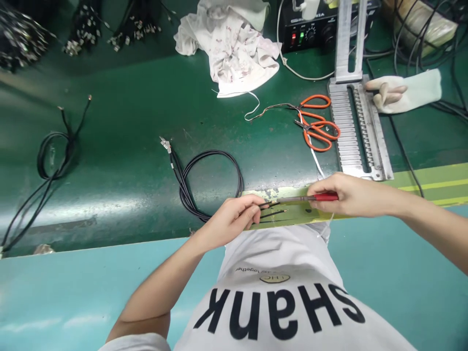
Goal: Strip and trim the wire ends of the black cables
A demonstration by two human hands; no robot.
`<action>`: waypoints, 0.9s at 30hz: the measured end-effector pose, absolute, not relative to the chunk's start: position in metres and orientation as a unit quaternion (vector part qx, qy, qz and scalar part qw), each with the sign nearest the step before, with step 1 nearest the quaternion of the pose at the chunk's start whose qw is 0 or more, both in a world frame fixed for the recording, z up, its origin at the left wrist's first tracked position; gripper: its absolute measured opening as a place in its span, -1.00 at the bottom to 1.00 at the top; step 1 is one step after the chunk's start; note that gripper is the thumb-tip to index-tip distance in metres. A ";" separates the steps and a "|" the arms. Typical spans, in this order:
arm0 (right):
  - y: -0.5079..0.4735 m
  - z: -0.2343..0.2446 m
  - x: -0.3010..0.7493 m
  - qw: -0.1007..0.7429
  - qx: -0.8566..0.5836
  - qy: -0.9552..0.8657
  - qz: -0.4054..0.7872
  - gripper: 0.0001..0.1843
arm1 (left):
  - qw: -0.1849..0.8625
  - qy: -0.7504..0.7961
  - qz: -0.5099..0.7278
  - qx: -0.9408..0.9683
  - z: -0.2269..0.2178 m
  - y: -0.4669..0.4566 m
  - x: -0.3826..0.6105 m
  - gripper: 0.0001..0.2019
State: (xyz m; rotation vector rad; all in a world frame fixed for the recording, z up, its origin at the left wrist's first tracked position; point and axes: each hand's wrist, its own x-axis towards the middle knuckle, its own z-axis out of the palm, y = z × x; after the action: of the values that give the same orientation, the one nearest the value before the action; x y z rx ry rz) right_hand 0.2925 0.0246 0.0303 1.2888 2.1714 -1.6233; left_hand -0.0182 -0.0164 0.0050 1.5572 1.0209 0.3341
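Near the table's front edge, my left hand [237,214] is closed on the ends of thin black cables [212,155], which lie coiled on the green top behind it. Several bare-tipped ends stick out to the right of the fingers. My right hand [334,195] grips a slim red-handled metal tool [323,197]. Its long grey shaft points left, and the tip meets or nearly meets a cable end just off my left fingertips; contact is too small to tell. Silvery connectors [166,145] sit at the coil's far end.
Orange-handled scissors [321,134] lie behind my right hand, beside a slotted metal fixture [360,129] and a white glove [405,91]. A crumpled cloth [234,44] and a black control box [310,31] are farther back. Another cable coil [54,156] lies left.
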 end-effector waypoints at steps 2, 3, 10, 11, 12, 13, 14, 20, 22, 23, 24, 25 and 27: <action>0.031 0.036 0.289 0.068 0.437 0.731 -0.520 -0.77 | 0.572 0.453 0.161 0.665 0.012 -0.012 -0.012 -0.71; 0.034 0.039 0.287 0.067 0.443 0.735 -0.509 -0.77 | 0.559 0.460 0.178 0.667 0.015 -0.010 -0.008 -0.71; 0.050 0.056 0.287 0.052 0.429 0.762 -0.482 -0.74 | 0.627 0.495 0.231 0.555 0.015 -0.002 0.009 -0.71; 0.052 0.056 0.288 0.046 0.426 0.764 -0.483 -0.71 | 0.653 0.493 0.238 0.522 0.014 -0.002 0.009 -0.69; 0.055 0.054 0.288 0.040 0.428 0.766 -0.478 -0.67 | 0.676 0.489 0.243 0.494 0.014 -0.003 0.008 -0.68; 0.057 0.051 0.287 0.031 0.439 0.770 -0.461 -0.63 | 0.694 0.484 0.247 0.473 0.014 -0.003 0.007 -0.66; 0.059 0.046 0.285 0.019 0.457 0.779 -0.428 -0.60 | 0.707 0.478 0.250 0.458 0.014 -0.003 0.007 -0.66; 0.060 0.011 0.243 -0.046 0.514 0.844 -0.147 -0.55 | 0.717 0.465 0.300 0.423 0.014 -0.006 0.005 -0.71; 0.062 0.003 0.229 -0.059 0.520 0.844 -0.118 -0.56 | 0.712 0.466 0.310 0.423 0.014 -0.007 0.006 -0.72; 0.063 0.000 0.223 -0.066 0.521 0.844 -0.112 -0.55 | 0.709 0.467 0.313 0.425 0.014 -0.008 0.006 -0.73; 0.065 -0.003 0.219 -0.072 0.521 0.844 -0.108 -0.54 | 0.706 0.468 0.315 0.428 0.014 -0.008 0.006 -0.72; 0.067 -0.007 0.216 -0.077 0.520 0.844 -0.107 -0.53 | 0.703 0.468 0.316 0.432 0.014 -0.009 0.006 -0.72; 0.071 -0.014 0.211 -0.085 0.518 0.844 -0.109 -0.48 | 0.698 0.468 0.317 0.440 0.015 -0.009 0.006 -0.71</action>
State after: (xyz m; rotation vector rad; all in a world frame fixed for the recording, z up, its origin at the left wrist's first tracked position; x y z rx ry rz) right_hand 0.2111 0.0712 -0.0142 1.7200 2.8064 -0.3637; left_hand 0.0063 -0.0091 0.0147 0.9817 1.0422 0.7060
